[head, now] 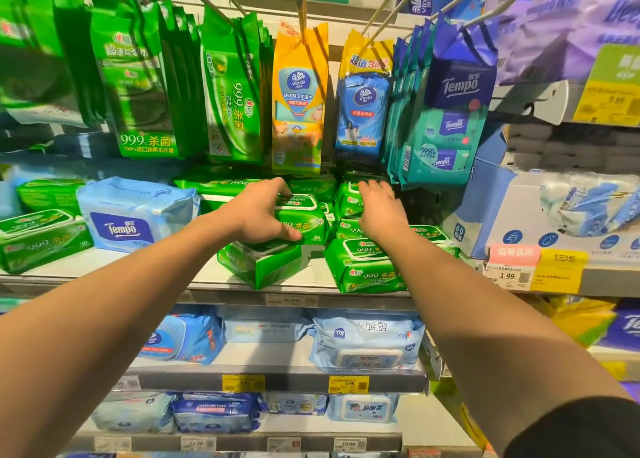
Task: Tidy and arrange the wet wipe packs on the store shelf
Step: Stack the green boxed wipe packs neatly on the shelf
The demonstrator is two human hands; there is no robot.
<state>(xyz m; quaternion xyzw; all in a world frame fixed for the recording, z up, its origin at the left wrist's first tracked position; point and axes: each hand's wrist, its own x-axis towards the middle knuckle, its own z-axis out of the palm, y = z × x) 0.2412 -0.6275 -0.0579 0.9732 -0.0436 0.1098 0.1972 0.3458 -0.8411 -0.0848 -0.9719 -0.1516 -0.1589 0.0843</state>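
Now left hand [259, 215] grips green pack [304, 224]; right hand [381, 212] flat.

Top green pack [301, 220]: flat, white flip lid up, stacked on a tilted green pack [263, 265] at the shelf [104, 267] front.
Right green packs [363, 267]: loosely piled, askew.
Left: green pack [41, 239] beside a pale blue pack [135, 212].

Two bare forearms; the left hand [258, 212] and right hand [381, 212] wear nothing. A dark sleeve [585, 430] shows at lower right.
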